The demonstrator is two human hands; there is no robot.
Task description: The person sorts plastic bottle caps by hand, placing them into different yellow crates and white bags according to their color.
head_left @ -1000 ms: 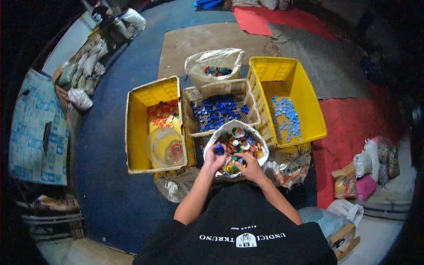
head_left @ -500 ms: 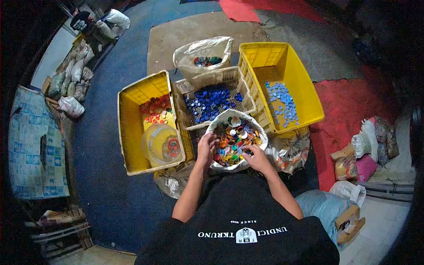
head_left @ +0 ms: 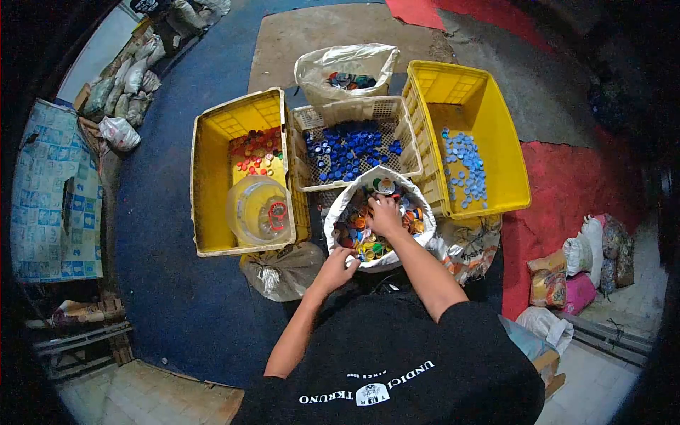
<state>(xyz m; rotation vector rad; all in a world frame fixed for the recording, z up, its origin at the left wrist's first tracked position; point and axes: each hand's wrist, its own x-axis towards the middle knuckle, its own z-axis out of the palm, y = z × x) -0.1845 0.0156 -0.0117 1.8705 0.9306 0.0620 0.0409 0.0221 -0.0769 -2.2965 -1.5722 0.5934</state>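
A white sack (head_left: 427,237) with its mouth folded back holds mixed bottle caps (head_left: 372,246) of many colours. My right hand (head_left: 384,216) reaches into it, its bent fingers apart among the caps; the fingertips are partly hidden, and I see no cap held. At the sack's near left rim rests my left hand (head_left: 336,271), thumb apart from the fingers, with nothing visible in it. Beyond the sack, a pale crate (head_left: 354,108) contains dark blue caps (head_left: 354,150). Light blue caps (head_left: 465,170) lie in the right yellow bin (head_left: 499,152), red caps (head_left: 256,150) in the left yellow bin (head_left: 212,177).
A clear plastic jug (head_left: 248,212) lies in the left bin's near end. Behind the crate stands another white sack (head_left: 312,71) with caps inside. Filled bags (head_left: 549,276) sit at the right, more bags (head_left: 120,132) at the far left. A crumpled sack (head_left: 283,273) lies below the left bin.
My right hand has moved from the sack's near right side forward and left, deeper into the caps. My left hand has drawn back towards me to the near rim. The view has shifted slightly.
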